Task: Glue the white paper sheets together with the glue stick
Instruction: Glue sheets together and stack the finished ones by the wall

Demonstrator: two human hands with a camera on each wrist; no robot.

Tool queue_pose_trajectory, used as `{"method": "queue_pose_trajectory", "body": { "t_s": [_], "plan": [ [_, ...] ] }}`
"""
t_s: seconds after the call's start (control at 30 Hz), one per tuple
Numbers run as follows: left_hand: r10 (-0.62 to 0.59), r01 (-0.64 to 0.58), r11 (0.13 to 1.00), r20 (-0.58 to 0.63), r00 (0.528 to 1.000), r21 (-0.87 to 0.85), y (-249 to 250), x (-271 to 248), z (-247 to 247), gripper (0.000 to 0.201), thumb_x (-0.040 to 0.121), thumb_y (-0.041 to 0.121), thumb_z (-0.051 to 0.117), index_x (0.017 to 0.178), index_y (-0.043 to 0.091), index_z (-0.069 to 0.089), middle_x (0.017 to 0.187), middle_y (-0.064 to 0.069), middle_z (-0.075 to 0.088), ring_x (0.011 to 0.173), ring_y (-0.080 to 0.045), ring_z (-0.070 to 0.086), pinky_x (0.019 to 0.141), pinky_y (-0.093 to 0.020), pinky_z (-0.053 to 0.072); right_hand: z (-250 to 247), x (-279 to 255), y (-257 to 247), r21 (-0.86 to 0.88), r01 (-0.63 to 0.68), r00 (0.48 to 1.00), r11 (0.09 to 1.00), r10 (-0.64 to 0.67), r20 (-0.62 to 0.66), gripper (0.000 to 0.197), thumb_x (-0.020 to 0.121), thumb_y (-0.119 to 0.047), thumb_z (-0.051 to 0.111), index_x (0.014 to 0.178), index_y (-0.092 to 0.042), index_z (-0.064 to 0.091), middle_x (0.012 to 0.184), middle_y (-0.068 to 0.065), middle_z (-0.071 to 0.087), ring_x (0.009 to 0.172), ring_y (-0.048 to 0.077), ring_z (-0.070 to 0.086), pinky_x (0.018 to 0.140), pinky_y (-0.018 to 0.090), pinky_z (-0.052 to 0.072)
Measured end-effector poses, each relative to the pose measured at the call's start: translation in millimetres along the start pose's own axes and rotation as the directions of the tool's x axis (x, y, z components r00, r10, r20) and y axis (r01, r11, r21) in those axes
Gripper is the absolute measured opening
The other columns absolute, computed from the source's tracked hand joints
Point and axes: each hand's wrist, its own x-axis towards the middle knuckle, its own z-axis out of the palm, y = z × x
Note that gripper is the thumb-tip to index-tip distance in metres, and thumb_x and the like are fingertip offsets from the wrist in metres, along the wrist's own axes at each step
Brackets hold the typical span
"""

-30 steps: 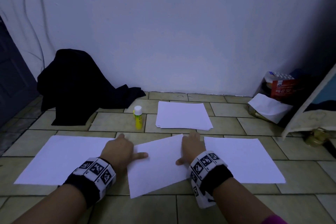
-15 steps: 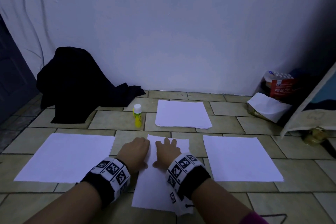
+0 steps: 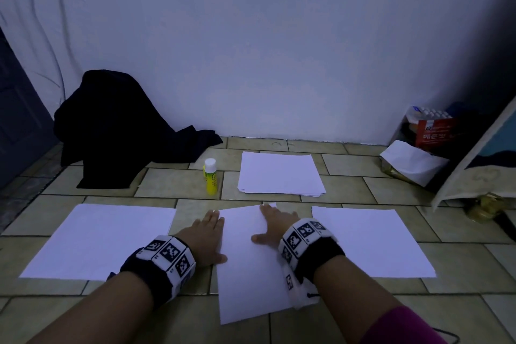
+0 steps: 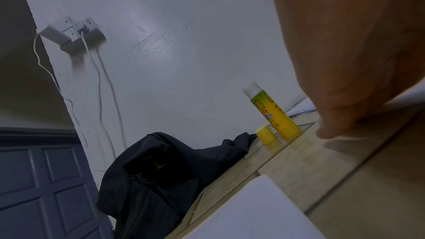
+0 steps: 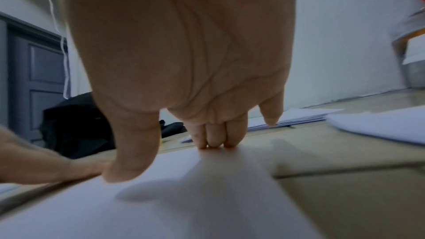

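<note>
Rotated nearly lengthwise since earlier, the middle sheet is pressed by flat-fingered left hand and right hand, apparently.

A tiled floor of pale greenish tiles carries everything, and meets the white wall at its far edge. Three single sheets lie in a row along the near part: the left sheet, the middle sheet, skewed against the tile lines, and the right sheet. Beyond them, toward the wall, rests a paper stack, its edges slightly fanned. Just left of the stack a glue stick stands upright, and a yellow cap stands just beside it. A dark cloth heap sits at the far left against the wall. At the far right corner lie a crumpled white bag and a red box.
</note>
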Motion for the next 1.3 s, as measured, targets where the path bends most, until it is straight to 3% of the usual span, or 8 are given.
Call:
{"method": "queue_pose_trajectory", "body": {
  "t_s": [0.17,0.23,0.3,0.47,0.63,0.8,0.93,1.3],
  "plan": [
    [-0.002,0.003,1.000,-0.069,0.998,0.022,-4,-6,-3,0.091,0.090,0.056,0.054,0.152,0.005,0.010,0.161,-0.012,0.006,0.147,-0.027,0.014,0.116,-0.040,0.025,-5,3,-4,-0.031,-0.011,0.997,0.999,0.009,-0.071,0.089,0.078,-0.042,0.075,0.144,-0.007,0.027,0.145,0.008,0.039,0.132,0.027,0.039,0.112,0.046,0.027],
    [-0.031,0.036,0.999,-0.150,0.988,0.033,-7,-9,-6,0.079,0.086,0.064,0.054,0.140,0.010,0.035,0.145,-0.010,0.038,0.131,-0.024,0.040,0.103,-0.036,0.039,-7,-1,-11,-0.068,-0.021,0.990,0.997,0.011,-0.140,0.075,0.075,-0.038,0.078,0.133,-0.006,0.041,0.134,0.010,0.045,0.124,0.028,0.043,0.102,0.041,0.040],
    [-0.038,0.052,0.997,-0.225,0.974,0.057,-8,-12,-8,0.064,0.089,0.065,0.046,0.127,0.013,0.047,0.129,-0.006,0.049,0.120,-0.021,0.044,0.095,-0.033,0.041,-5,-5,-18,-0.143,-0.009,0.980,0.990,-0.019,-0.196,0.058,0.081,-0.027,0.073,0.128,-0.006,0.046,0.132,0.012,0.040,0.126,0.029,0.036,0.098,0.041,0.040],
    [0.069,-0.068,0.998,-0.209,0.975,0.016,-7,-12,-4,0.053,0.094,0.032,0.055,0.142,0.014,0.037,0.144,-0.004,0.034,0.127,-0.021,0.041,0.103,-0.033,0.040,12,-2,-41,-0.067,0.035,0.986,0.997,-0.045,-0.159,0.041,0.092,-0.012,0.051,0.132,-0.007,0.043,0.139,0.015,0.032,0.129,0.032,0.031,0.101,0.043,0.038],
    [0.064,-0.045,0.994,-0.209,0.976,0.096,-4,-14,-3,0.080,0.079,0.051,0.070,0.141,0.013,0.036,0.142,-0.008,0.035,0.127,-0.022,0.039,0.103,-0.032,0.036,19,-2,-53,-0.102,0.147,0.983,0.984,-0.157,-0.095,0.071,0.086,-0.037,0.064,0.145,-0.017,0.030,0.147,0.012,0.025,0.136,0.032,0.022,0.104,0.049,0.033],
    [0.037,-0.034,0.998,-0.051,0.998,0.057,-18,1,9,0.115,0.082,0.062,0.061,0.152,0.007,-0.012,0.159,-0.009,-0.021,0.148,-0.022,-0.014,0.119,-0.044,0.001,18,-1,-42,-0.144,0.218,0.972,0.965,-0.228,-0.059,0.089,0.084,-0.042,0.067,0.152,-0.020,0.014,0.159,0.002,0.010,0.144,0.025,0.013,0.113,0.052,0.021],
    [0.042,-0.041,0.999,-0.026,0.999,0.025,-24,4,11,0.120,0.080,0.062,0.063,0.151,0.006,-0.017,0.159,-0.008,-0.022,0.148,-0.019,-0.014,0.119,-0.043,-0.002,12,-7,-3,-0.105,0.193,0.981,0.976,-0.191,0.030,0.104,0.081,-0.041,0.072,0.153,-0.020,-0.001,0.161,-0.002,-0.004,0.148,0.019,0.001,0.116,0.057,0.006],
    [0.051,-0.050,0.999,0.023,0.998,-0.010,-29,3,10,0.131,0.074,0.063,0.069,0.149,0.006,-0.023,0.156,-0.009,-0.029,0.145,-0.023,-0.024,0.117,-0.044,-0.009,1,-7,69,-0.162,0.032,0.997,0.986,-0.020,0.075,0.136,0.064,-0.046,0.084,0.150,-0.012,-0.015,0.160,0.005,-0.010,0.147,0.024,-0.003,0.115,0.056,0.002]
  ]
}}
